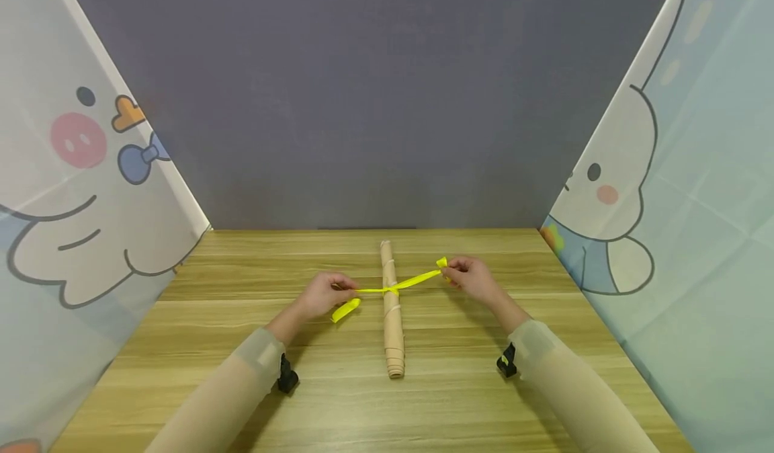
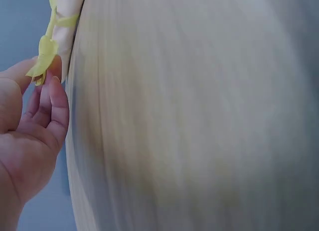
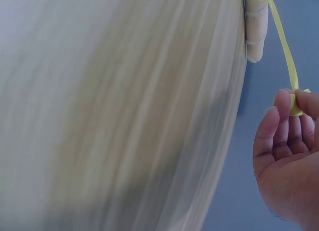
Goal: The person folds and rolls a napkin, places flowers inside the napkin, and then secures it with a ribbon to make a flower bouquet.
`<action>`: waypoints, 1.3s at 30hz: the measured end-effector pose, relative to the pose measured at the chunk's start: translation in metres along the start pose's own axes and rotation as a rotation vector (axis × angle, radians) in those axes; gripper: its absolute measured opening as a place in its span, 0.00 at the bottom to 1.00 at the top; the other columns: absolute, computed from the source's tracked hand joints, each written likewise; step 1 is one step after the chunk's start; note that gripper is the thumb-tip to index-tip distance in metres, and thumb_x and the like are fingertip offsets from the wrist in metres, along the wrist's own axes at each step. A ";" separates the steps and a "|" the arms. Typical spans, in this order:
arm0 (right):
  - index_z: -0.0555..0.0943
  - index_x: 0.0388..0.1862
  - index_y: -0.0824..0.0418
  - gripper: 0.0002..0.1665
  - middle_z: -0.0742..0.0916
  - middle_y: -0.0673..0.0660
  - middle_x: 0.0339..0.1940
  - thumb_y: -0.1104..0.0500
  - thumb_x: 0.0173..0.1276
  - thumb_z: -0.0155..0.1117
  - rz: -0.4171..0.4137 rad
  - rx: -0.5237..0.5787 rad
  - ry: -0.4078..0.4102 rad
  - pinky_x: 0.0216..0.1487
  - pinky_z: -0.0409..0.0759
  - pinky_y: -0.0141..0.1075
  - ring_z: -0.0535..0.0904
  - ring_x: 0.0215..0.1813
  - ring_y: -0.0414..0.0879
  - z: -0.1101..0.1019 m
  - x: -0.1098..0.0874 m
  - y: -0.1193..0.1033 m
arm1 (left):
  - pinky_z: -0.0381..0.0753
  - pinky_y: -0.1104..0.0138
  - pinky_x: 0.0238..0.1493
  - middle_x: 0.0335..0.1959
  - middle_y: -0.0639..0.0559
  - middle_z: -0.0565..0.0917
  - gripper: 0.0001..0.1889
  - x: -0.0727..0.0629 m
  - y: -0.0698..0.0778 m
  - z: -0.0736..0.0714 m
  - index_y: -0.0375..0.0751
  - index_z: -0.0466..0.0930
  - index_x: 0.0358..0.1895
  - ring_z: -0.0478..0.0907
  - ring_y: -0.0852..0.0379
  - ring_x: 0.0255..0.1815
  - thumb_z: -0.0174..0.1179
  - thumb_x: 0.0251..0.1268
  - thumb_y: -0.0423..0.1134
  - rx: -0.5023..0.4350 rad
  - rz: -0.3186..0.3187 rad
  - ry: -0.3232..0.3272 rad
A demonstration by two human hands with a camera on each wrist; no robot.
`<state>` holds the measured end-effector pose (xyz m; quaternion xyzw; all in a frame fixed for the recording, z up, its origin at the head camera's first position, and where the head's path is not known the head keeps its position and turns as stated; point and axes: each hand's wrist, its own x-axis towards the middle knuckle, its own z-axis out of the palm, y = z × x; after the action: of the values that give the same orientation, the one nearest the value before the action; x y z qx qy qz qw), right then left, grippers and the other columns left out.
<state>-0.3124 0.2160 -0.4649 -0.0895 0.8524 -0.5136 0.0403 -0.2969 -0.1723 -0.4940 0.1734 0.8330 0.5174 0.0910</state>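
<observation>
A rolled tan sheet (image 1: 394, 335), like paper or thin leather, lies lengthwise on the table. Round its middle passes a bright yellow ribbon (image 1: 417, 280), crossed on top of the roll. My left hand (image 1: 322, 294) pinches one end of the ribbon to the left of the roll, and a loose tail hangs below the fingers. To the right, my right hand (image 1: 474, 278) pinches the other end between thumb and finger, with a short tail sticking up. Both stretches look taut. In the left wrist view the yellow ribbon (image 2: 47, 52) shows between thumb and fingers.
The wood-grain table (image 1: 242, 258) carries the roll. Behind it rises a dark grey panel (image 1: 375, 103). Cartoon-printed cloths (image 1: 695, 171) stand on the left and right sides. A black wrist camera (image 1: 287, 374) is strapped at the left sleeve, another at the right.
</observation>
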 end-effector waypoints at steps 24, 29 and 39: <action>0.84 0.51 0.71 0.11 0.88 0.60 0.41 0.61 0.83 0.67 0.148 -0.109 0.004 0.36 0.82 0.32 0.83 0.35 0.43 -0.003 -0.010 0.010 | 0.78 0.71 0.30 0.37 0.51 0.92 0.09 -0.002 -0.011 -0.013 0.38 0.94 0.52 0.80 0.58 0.31 0.70 0.77 0.38 0.013 -0.033 -0.063; 0.83 0.51 0.69 0.10 0.89 0.59 0.40 0.61 0.84 0.65 0.179 -0.078 -0.006 0.34 0.78 0.32 0.82 0.35 0.43 -0.003 -0.010 0.012 | 0.78 0.72 0.30 0.36 0.52 0.91 0.09 -0.002 -0.012 -0.014 0.39 0.94 0.52 0.79 0.59 0.31 0.70 0.78 0.38 0.014 -0.042 -0.058; 0.81 0.52 0.70 0.09 0.87 0.58 0.39 0.62 0.84 0.64 0.192 -0.028 -0.021 0.34 0.80 0.33 0.82 0.35 0.43 -0.004 -0.011 0.019 | 0.78 0.71 0.30 0.35 0.53 0.91 0.09 0.000 -0.012 -0.015 0.40 0.94 0.51 0.78 0.59 0.29 0.70 0.77 0.39 0.024 -0.050 -0.047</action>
<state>-0.3046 0.2299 -0.4797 -0.0134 0.8636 -0.4946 0.0968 -0.3040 -0.1894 -0.4978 0.1657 0.8409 0.5006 0.1217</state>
